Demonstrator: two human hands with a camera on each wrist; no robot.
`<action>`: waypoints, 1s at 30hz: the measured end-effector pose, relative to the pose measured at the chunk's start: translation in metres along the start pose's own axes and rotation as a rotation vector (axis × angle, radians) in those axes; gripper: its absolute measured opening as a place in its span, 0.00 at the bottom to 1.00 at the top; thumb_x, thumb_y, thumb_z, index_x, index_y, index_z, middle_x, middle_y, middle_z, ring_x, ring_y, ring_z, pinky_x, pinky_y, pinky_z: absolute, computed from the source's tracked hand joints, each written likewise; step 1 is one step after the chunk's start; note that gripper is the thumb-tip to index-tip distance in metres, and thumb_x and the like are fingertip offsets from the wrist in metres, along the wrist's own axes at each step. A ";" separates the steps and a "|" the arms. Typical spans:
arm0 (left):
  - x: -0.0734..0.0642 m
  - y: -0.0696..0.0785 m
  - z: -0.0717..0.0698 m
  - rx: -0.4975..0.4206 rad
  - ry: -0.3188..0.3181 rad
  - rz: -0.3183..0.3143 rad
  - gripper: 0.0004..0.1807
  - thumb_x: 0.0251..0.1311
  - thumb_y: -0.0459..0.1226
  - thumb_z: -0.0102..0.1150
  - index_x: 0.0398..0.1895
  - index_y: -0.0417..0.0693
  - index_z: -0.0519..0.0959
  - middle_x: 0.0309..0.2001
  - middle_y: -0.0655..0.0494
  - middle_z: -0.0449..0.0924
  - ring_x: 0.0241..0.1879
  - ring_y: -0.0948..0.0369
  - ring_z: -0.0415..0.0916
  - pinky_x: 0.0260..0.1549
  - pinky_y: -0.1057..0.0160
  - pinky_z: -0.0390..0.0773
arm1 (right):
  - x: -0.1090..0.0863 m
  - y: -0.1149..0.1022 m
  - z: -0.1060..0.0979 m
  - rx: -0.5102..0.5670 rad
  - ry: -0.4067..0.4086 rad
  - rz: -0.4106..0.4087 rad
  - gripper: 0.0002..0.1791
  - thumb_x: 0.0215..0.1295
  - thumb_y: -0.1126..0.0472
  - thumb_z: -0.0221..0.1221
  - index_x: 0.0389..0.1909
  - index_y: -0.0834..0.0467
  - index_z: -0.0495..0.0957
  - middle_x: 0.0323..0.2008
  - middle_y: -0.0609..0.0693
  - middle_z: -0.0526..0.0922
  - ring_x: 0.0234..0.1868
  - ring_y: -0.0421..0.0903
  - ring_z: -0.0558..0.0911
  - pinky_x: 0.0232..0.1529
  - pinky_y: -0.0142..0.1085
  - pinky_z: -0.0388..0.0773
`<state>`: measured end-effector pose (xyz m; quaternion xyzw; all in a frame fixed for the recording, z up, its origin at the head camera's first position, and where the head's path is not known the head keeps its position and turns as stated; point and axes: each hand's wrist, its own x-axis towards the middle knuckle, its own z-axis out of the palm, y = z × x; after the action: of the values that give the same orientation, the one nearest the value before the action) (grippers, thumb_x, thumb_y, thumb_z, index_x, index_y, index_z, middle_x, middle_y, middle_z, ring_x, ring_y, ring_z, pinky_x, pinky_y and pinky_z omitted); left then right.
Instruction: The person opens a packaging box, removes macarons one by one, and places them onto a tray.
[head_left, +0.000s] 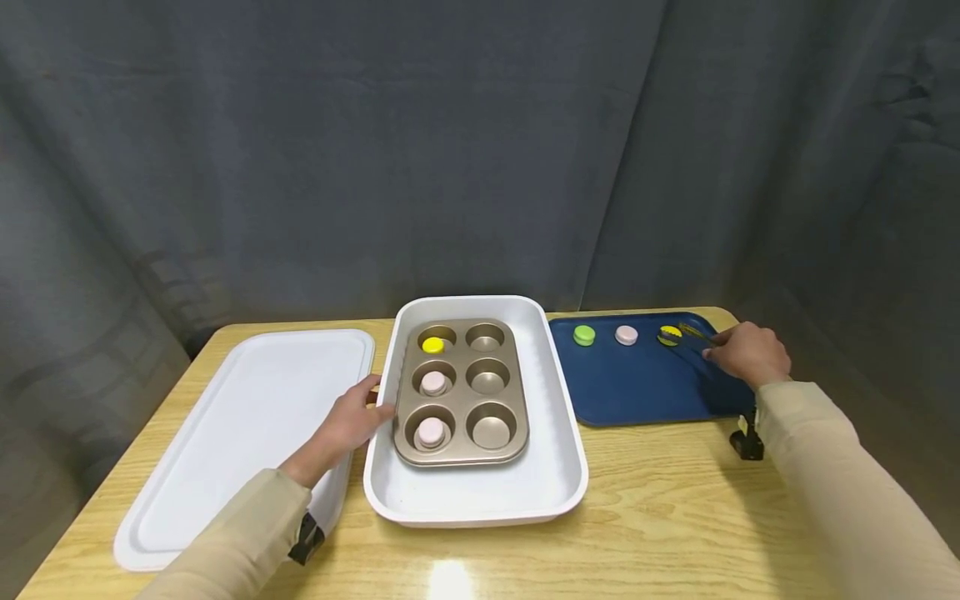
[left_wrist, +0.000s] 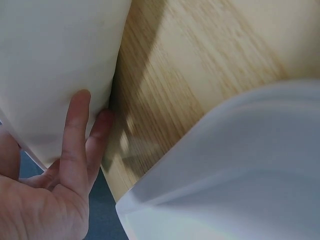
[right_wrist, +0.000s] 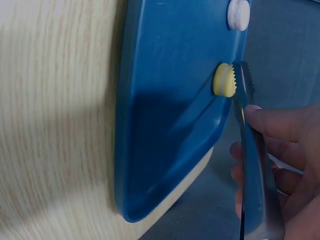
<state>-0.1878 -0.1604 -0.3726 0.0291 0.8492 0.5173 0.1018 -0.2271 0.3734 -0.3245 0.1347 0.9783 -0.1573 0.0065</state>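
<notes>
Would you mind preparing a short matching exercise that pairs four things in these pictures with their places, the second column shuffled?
Things
1. Muffin pan
2. Green macaron
3. Tongs
4. Left hand

Places
A. In the grasp of the right hand
B. Holding the left rim of the white tub
C. At the left end of the row on the blue tray, as the head view shows it
D. Lying inside the white tub

Right pairs: 1-D, 2-C, 3-A, 4-B.
</notes>
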 end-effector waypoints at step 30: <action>0.000 -0.001 -0.002 0.028 -0.008 0.016 0.27 0.66 0.30 0.50 0.68 0.32 0.65 0.55 0.26 0.75 0.42 0.44 0.84 0.34 0.53 0.88 | -0.048 -0.081 -0.029 0.003 -0.049 -0.406 0.24 0.69 0.56 0.65 0.61 0.65 0.80 0.46 0.66 0.85 0.39 0.56 0.78 0.33 0.42 0.71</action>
<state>-0.1882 -0.1624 -0.3724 0.0393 0.8557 0.5060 0.1007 -0.2013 0.2959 -0.2697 -0.0688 0.9847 -0.1600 -0.0017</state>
